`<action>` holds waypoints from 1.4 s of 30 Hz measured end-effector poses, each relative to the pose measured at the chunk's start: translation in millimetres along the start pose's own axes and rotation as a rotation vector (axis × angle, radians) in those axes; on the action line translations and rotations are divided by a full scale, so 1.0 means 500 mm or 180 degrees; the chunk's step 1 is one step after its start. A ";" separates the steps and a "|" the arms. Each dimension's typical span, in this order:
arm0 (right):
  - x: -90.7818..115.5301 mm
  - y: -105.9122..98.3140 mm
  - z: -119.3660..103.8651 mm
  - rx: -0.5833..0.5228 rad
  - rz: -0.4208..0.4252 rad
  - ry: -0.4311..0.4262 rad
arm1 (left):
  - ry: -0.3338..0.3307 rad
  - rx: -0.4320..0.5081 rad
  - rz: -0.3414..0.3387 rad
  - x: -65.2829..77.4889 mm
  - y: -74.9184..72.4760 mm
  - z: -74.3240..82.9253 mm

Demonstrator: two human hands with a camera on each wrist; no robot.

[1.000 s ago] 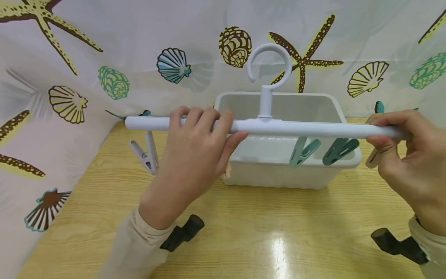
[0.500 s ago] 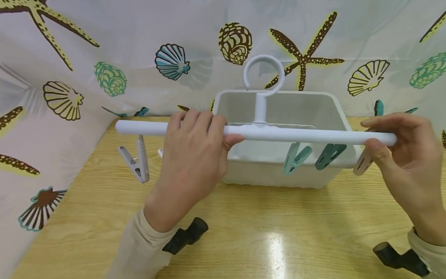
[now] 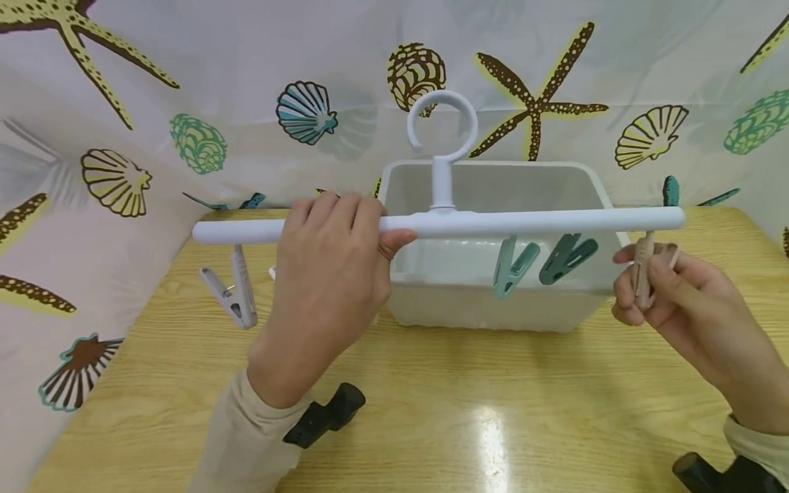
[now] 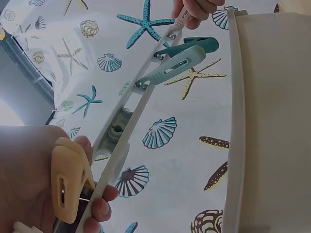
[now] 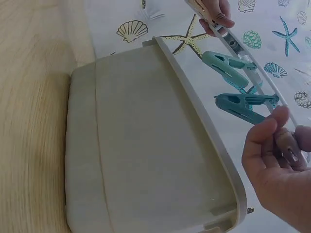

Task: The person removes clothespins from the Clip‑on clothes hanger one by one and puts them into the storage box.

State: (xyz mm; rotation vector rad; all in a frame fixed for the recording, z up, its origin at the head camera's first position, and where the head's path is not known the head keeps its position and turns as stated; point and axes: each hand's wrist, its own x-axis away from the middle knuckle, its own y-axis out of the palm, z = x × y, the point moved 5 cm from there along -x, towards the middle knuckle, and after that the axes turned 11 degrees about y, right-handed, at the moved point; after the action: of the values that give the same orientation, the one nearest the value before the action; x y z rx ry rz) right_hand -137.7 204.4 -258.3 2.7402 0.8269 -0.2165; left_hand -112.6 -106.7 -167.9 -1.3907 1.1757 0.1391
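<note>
A white clip hanger with a round hook is held level in front of the person. My left hand grips its bar left of the hook. At the bar's right end, my right hand pinches a beige clip that hangs below it. A light green clip and a dark green clip hang right of the hook, while a grey clip dangles near the left end. The left wrist view also shows an orange clip beside the left hand, hidden from the head view.
Behind and below the hanger, a white plastic bin stands on the wooden table. A cloth printed with shells and starfish rises behind the table and along its left side.
My right hand has let go of the bar's end and moved down to pinch the beige clip. The hanger has shifted left, its right end tilting up slightly. My left hand keeps its grip.
</note>
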 end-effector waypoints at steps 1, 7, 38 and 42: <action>0.004 0.001 0.002 0.0090 0.0064 0.0004 | -0.0005 -0.0010 -0.0022 0.000 0.001 0.000; 0.026 0.005 -0.018 0.2150 0.1701 -0.0237 | -0.0023 -0.0041 -0.0165 0.002 0.010 0.009; 0.051 0.086 -0.082 0.5112 0.2574 -0.1149 | -0.0051 0.0108 -0.0359 0.004 0.008 0.028; 0.055 0.079 -0.079 0.5108 0.2621 -0.1101 | -0.0067 0.0131 -0.0401 0.004 0.008 0.028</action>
State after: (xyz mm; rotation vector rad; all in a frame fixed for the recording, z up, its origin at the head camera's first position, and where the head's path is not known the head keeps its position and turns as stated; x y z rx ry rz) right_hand -90.1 198.8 -218.5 3.6934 -1.1475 -1.6403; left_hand -106.7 -95.2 -175.4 -1.4194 1.0648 0.0403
